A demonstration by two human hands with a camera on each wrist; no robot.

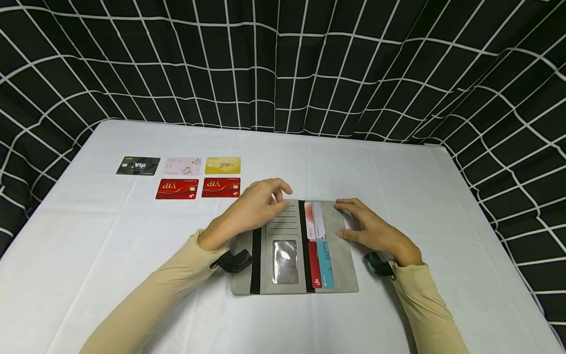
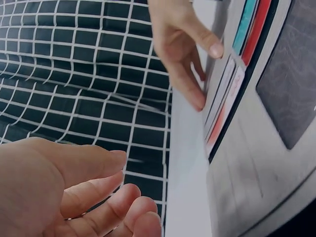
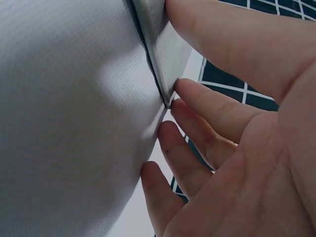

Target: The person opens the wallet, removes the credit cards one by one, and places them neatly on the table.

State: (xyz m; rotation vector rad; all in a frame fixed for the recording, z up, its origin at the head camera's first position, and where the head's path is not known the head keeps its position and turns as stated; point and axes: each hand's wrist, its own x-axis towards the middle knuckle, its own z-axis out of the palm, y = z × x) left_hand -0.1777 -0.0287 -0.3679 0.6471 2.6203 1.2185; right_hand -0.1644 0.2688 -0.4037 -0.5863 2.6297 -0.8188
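Note:
A grey card wallet [image 1: 283,290] lies unfolded on the table, with black bands along its inner parts. Its right side holds a white-and-pink card [image 1: 309,221], a pale card [image 1: 319,221], a red card [image 1: 314,265] and a teal card [image 1: 325,265] in the pockets. My left hand [image 1: 261,204] hovers over the wallet's upper left, fingers loosely bent and holding nothing, as the left wrist view also shows. With thumb and fingertips, my right hand [image 1: 371,228] touches the wallet's right edge; in the right wrist view its fingers [image 3: 217,106] reach to that edge.
Left of the wallet, in two rows, lie a black card [image 1: 138,166], a pale pink card [image 1: 183,166], a gold card [image 1: 223,165] and two red cards, one left [image 1: 177,189] and one right [image 1: 221,188]. A black grid-patterned curtain [image 1: 274,64] stands behind the white table [image 1: 110,275].

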